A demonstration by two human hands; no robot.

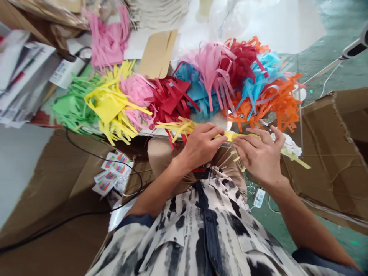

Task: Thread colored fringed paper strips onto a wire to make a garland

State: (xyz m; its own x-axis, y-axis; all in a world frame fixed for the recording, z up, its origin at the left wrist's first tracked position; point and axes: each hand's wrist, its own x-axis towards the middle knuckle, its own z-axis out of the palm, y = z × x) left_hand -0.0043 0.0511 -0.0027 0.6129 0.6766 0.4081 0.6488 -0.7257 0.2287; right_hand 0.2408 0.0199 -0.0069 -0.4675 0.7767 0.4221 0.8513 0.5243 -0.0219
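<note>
Two hands [199,148] [260,159] pinch one yellow fringed piece [229,135].

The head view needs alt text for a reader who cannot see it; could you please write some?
A person's left hand and right hand hold a yellow fringed streamer at the near edge of a table. Beyond the hands lie fringed bundles in green, yellow, pink, red, blue and orange, with cardboard boxes to either side.

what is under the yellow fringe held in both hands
Red strips show under the left end of the yellow fringe, and tan trousers lower down; whatever the left hand and right hand cover can't be seen.
</note>
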